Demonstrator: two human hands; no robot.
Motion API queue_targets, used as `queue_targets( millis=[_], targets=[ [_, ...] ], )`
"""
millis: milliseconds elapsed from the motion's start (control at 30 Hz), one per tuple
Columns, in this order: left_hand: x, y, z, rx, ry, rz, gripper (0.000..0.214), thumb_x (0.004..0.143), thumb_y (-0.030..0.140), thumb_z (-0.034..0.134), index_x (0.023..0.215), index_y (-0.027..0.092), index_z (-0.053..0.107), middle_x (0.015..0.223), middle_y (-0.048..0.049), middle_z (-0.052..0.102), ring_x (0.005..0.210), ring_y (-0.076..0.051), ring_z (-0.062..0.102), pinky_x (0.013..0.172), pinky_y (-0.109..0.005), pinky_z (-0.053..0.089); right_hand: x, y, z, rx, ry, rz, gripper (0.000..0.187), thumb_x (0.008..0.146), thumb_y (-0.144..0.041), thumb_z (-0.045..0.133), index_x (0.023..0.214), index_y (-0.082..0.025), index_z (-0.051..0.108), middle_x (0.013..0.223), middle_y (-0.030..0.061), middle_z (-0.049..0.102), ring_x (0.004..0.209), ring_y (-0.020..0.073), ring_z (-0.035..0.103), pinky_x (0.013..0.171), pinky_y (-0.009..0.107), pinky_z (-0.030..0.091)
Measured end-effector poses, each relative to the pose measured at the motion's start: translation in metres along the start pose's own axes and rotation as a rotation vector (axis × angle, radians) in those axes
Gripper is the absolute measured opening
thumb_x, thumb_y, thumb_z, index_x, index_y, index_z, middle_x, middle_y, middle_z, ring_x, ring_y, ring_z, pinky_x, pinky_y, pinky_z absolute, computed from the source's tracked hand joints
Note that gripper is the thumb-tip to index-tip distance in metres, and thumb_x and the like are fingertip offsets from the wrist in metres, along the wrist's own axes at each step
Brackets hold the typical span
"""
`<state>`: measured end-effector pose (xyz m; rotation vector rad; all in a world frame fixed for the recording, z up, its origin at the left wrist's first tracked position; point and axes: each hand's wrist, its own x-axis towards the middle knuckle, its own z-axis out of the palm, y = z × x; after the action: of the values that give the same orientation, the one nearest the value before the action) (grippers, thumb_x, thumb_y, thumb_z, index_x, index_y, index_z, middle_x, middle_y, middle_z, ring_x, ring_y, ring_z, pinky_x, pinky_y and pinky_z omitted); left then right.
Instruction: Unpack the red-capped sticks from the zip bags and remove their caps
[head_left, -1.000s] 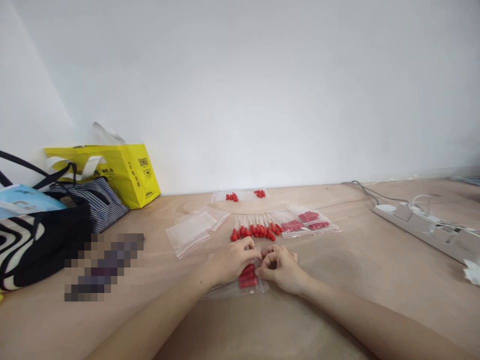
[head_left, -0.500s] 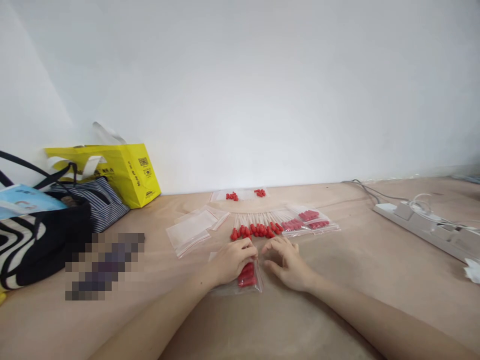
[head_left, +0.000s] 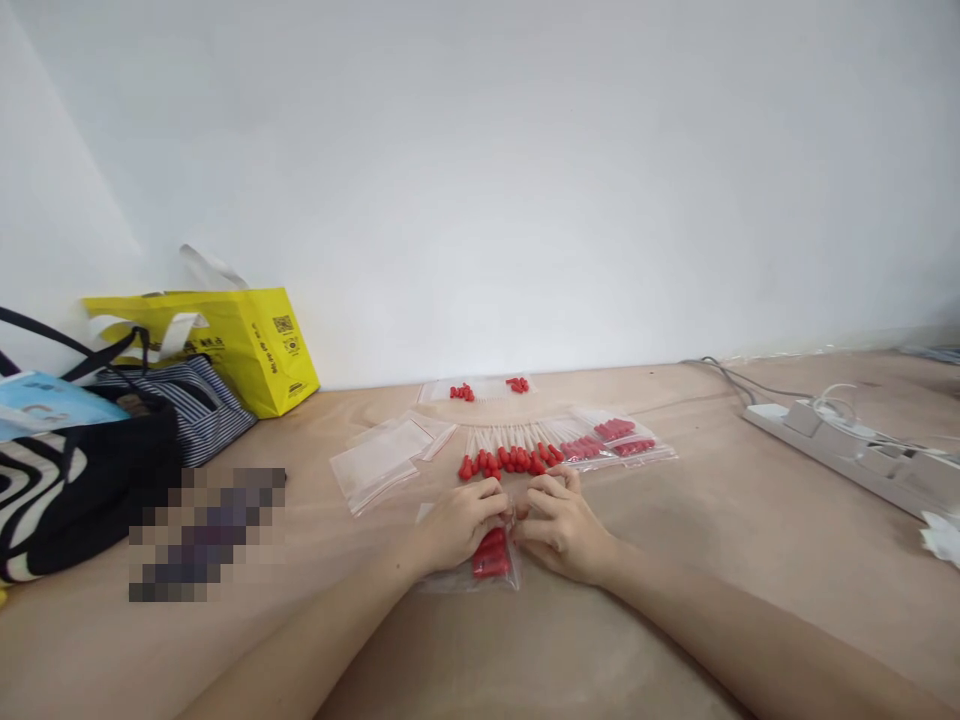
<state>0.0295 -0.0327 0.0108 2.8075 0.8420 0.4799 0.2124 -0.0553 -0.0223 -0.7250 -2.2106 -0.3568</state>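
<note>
My left hand is closed on a clear zip bag lying flat on the table, its fingertips at the bag's right edge. Red bulbs show through the plastic below those fingers. Opposite it, my right hand has curled fingers pinching the same edge; the exact hold is partly hidden. Just beyond both hands lies a fanned row of droppers with red bulbs toward me and pale stems pointing away. Filled zip bags overlap the row's right end. Flat zip bags without red bulbs are stacked to the left.
More red-bulbed droppers lie on clear plastic by the wall. At the left stand a yellow bag, a striped bag and a black bag. A power strip with cables runs along the right.
My right hand has moved left to the bag's edge, and its fingers have closed there. My left hand stays on the bag. The view has shifted slightly.
</note>
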Motion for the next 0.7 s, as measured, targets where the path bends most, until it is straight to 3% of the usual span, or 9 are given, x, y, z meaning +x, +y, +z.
queue_targets(
  millis=[167,367,533,700],
  targets=[
    [0.0,-0.0012,-0.0035,0.113,-0.073,0.084,0.019,0.085,0.016,0.037,0.076,0.017,0.054,0.079,-0.0006,0.05,0.067,-0.01,0.047,0.062,-0.02,0.037,-0.0005,-0.0014,-0.0043,-0.028,-0.067,-0.012,0.022,0.077,-0.011,0.042,0.069,-0.023,0.059,0.07,-0.0021,0.056,0.077,0.0138,0.044,0.084,0.038,0.019],
    [-0.0002,-0.0024,0.0006,0.09,-0.025,0.1,0.022,0.084,0.013,0.035,0.074,0.016,0.053,0.077,-0.0011,0.05,0.068,-0.011,0.047,0.063,-0.02,0.037,0.0009,-0.0012,-0.0048,0.011,-0.112,0.038,0.022,0.08,-0.016,0.044,0.072,-0.027,0.061,0.075,-0.0026,0.059,0.081,0.0146,0.045,0.084,0.038,0.019],
    [0.0001,-0.0027,0.0024,0.086,-0.018,0.128,0.024,0.084,0.012,0.033,0.074,0.016,0.054,0.078,-0.0021,0.051,0.069,-0.012,0.047,0.064,-0.021,0.038,0.0021,-0.0014,-0.0031,0.016,-0.092,-0.014,0.023,0.079,-0.011,0.042,0.068,-0.024,0.058,0.068,-0.0038,0.06,0.073,0.0131,0.044,0.082,0.037,0.019],
    [0.0002,-0.0034,-0.0039,0.104,-0.078,0.13,0.023,0.082,0.008,0.032,0.076,0.016,0.053,0.079,-0.0023,0.05,0.069,-0.012,0.047,0.064,-0.021,0.038,0.0031,0.0026,-0.0019,0.034,-0.138,-0.073,0.023,0.08,-0.01,0.04,0.073,-0.024,0.058,0.073,-0.0044,0.062,0.078,0.0132,0.045,0.086,0.039,0.017]
  ],
)
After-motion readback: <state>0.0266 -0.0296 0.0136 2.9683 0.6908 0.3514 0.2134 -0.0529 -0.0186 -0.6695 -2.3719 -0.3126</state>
